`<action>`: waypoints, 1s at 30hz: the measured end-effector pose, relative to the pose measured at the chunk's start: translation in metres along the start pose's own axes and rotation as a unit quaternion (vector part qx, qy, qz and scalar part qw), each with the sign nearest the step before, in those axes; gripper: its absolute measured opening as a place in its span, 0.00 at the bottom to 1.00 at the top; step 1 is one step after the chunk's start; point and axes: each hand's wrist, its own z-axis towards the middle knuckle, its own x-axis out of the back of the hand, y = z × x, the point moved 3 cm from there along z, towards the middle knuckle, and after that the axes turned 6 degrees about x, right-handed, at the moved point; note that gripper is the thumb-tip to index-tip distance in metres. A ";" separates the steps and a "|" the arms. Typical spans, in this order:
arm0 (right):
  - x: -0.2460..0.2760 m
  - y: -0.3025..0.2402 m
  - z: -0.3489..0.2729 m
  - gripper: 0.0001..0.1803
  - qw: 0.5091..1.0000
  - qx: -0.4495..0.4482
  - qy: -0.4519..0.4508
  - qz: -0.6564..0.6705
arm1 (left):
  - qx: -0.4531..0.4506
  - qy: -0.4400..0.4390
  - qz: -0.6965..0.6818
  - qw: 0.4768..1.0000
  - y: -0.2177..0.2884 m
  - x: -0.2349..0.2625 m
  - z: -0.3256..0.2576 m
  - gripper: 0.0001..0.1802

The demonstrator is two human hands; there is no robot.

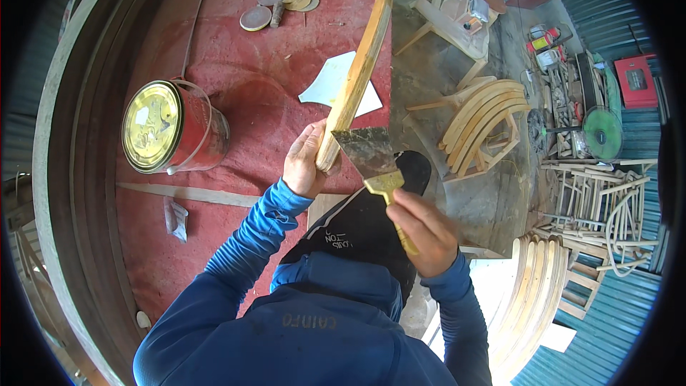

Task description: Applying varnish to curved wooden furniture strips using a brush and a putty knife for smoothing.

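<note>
A long curved wooden piece (362,58) slants up and away from me over the red-covered table. My left hand (306,160) is wrapped round its near end. In my right hand (426,233) is a wide putty knife (386,183) with a yellow handle, gripped between thumb and fingers. Its broad, stained blade reaches the wood's right side, just beyond my left hand. Whether the blade's edge presses on the wood, I cannot tell. Beneath the wood lies a white sheet (330,80) with cut, angled edges, partly hidden by it.
Left on the red table (264,111) stands a large paint bucket (191,129) with a yellowish lid. Several round sanding discs (256,18) lie at the far side. A small plastic packet (176,219) rests nearer. Curved wooden parts (484,118) and a green fan (602,132) are to the right.
</note>
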 end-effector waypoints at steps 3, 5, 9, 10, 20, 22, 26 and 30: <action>0.003 -0.012 -0.003 0.19 0.999 -0.020 -0.037 0.014 | 0.007 0.026 0.008 1.000 -0.003 0.012 -0.001 0.23; 0.011 -0.015 0.002 0.19 0.998 -0.037 -0.040 0.036 | 0.006 0.024 0.013 1.000 -0.004 0.020 -0.002 0.22; 0.013 -0.009 0.014 0.18 0.998 -0.057 0.009 0.026 | 0.001 0.014 0.024 1.000 -0.006 0.017 -0.001 0.22; 0.009 -0.008 0.015 0.18 0.998 -0.056 0.004 0.025 | 0.000 0.014 0.025 1.000 -0.005 0.017 -0.001 0.22; 0.002 -0.005 0.009 0.17 0.994 -0.096 0.015 0.050 | 0.006 0.025 -0.030 0.999 0.000 0.023 -0.002 0.24; -0.001 -0.008 0.008 0.17 0.994 -0.088 0.008 0.062 | 0.003 0.021 -0.039 0.999 0.001 0.022 -0.002 0.23; 0.002 -0.003 0.009 0.16 0.992 -0.099 0.012 0.079 | 0.004 0.015 -0.027 1.000 0.004 0.028 -0.004 0.25; -0.008 0.010 0.015 0.17 0.992 -0.092 0.077 0.043 | 0.004 -0.008 -0.039 0.999 0.002 0.028 -0.007 0.25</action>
